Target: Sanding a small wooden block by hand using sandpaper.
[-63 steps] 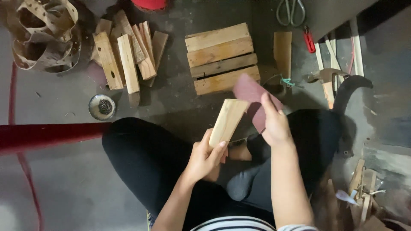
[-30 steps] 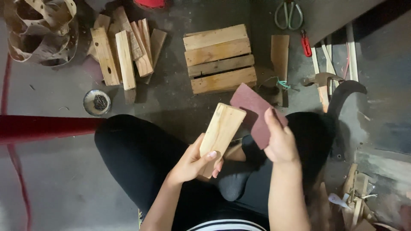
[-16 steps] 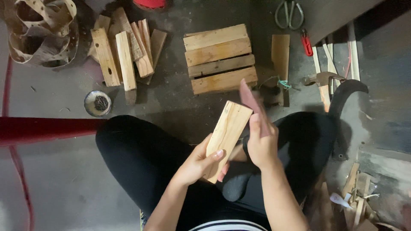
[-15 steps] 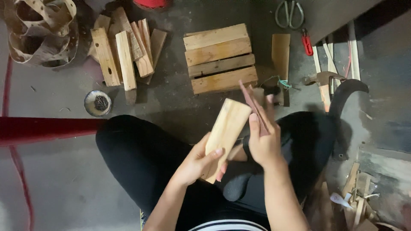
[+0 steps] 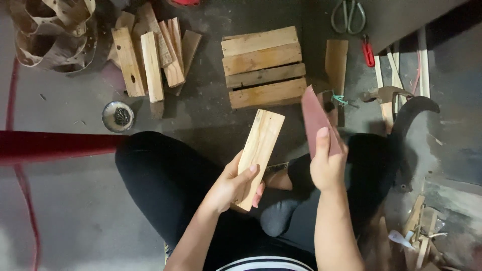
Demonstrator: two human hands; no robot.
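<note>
Head view, looking down on a seated person in black trousers with legs crossed on a dark concrete floor.

Left hand [image 5: 232, 186]: fingers wrapped shut around the lower end of a pale wooden block [image 5: 260, 148], thumb across its face. The block tilts up and to the right over the lap; its bottom end is covered by the palm.

Right hand [image 5: 327, 165]: closed on a reddish-brown sheet of sandpaper [image 5: 316, 118], thumb laid along its near face. The sheet stands almost edge-on to the camera, so its surface is hard to read; it sits just to the right of the block, apart from it.

Floor, upper middle: four flat planks [image 5: 262, 66] laid side by side. Beside them one upright plank [image 5: 336, 62], its lower end hidden behind the sandpaper.

Upper left: loose heap of short wood offcuts [image 5: 150, 55]; curled strips of bark or veneer [image 5: 50, 30], cut off by the frame edge.

Left: small round tin [image 5: 118, 116], contents too dark to make out; red bar [image 5: 50, 146] running off frame.

Upper right: scissors [image 5: 347, 14], partly cropped at the top; red-handled tool [image 5: 368, 52]; hammer [image 5: 385, 98]; dark curved object [image 5: 409, 123], kind unclear.
</note>
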